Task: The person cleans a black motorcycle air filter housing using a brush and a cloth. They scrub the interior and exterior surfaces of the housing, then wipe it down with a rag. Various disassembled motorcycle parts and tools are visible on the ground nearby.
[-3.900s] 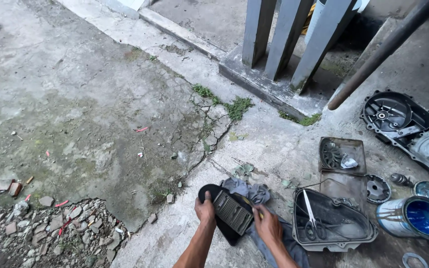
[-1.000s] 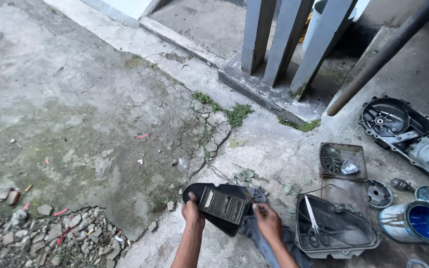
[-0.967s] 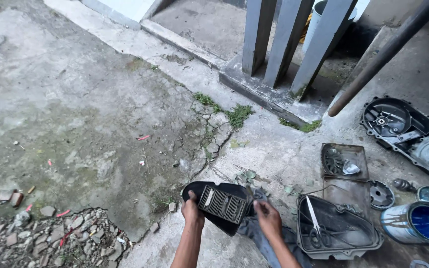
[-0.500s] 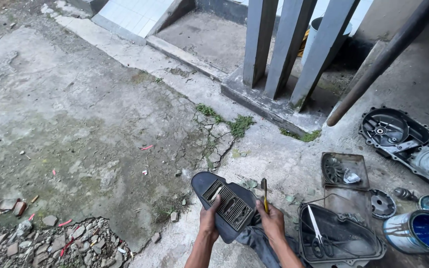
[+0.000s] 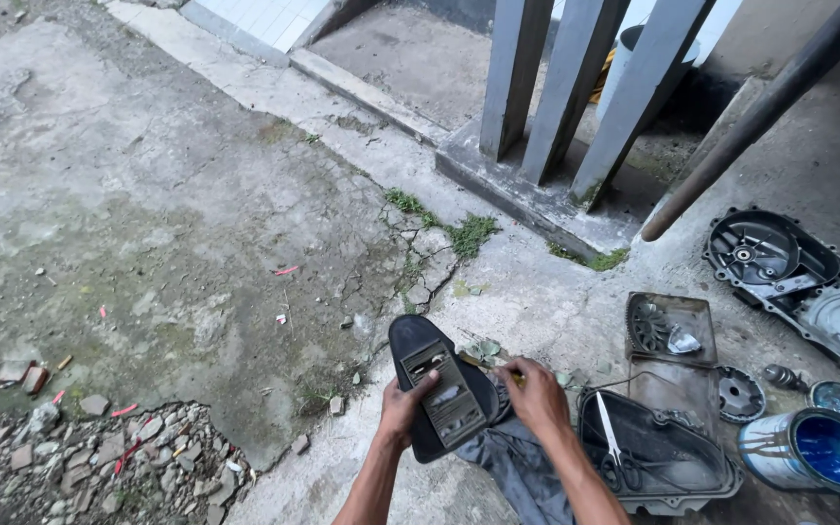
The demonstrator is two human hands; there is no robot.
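My left hand (image 5: 402,406) grips a flat black plastic cover (image 5: 437,394) with a ribbed grey panel, held tilted above the concrete ground. My right hand (image 5: 535,394) is closed around a small tool at the cover's right edge; only a yellowish tip shows and the tool is mostly hidden. A grey cloth (image 5: 517,470) lies under both hands.
A black tray (image 5: 721,476) with scissors (image 5: 612,450) lies at right. Beyond it sit a square fan part (image 5: 668,326), a round disc (image 5: 739,394), a blue-lined can (image 5: 814,449) and a large engine cover (image 5: 794,277). Rubble (image 5: 80,467) lies lower left; grey posts (image 5: 576,87) stand ahead.
The cover was turned in my hands from lying crosswise to pointing away from me. My right hand shifted to its right edge. My view tilted up a little.
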